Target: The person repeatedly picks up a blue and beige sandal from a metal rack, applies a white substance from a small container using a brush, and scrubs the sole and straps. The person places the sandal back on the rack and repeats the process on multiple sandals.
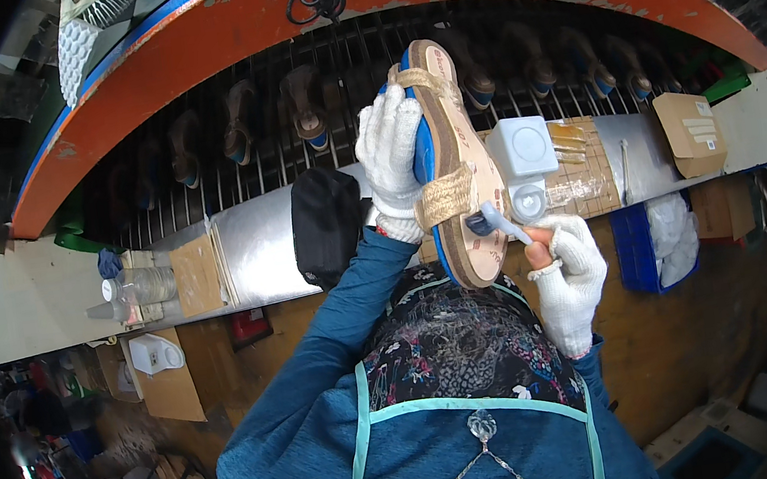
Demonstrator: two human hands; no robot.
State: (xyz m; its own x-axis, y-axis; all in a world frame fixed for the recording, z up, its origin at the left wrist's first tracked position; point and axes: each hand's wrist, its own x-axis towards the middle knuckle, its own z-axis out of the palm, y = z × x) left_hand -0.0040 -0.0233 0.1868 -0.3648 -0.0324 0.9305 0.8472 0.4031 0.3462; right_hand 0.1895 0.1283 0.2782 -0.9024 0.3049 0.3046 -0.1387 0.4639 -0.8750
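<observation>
My left hand point(388, 152), in a white knit glove, is closed around the blue side of a sandal point(474, 155). Held upright lengthwise, the sandal turns a tan face with printed marks toward me; woven jute straps point(447, 194) wrap its edge, and a blue shoe last point(422, 152) shows along its left side. In my right hand point(570, 273), also gloved but with bare thumb and fingertip showing, is a small brush point(504, 224) with a pale handle. Its dark bristles touch the tan face near the sandal's lower end.
Several shoes on blue lasts point(306, 104) lie on a metal rack beyond the bench. A white container point(524, 145) stands right of the sandal, beside cardboard point(579, 180). A black cloth-like item point(326, 223) lies left. An orange beam point(229, 22) crosses above the rack.
</observation>
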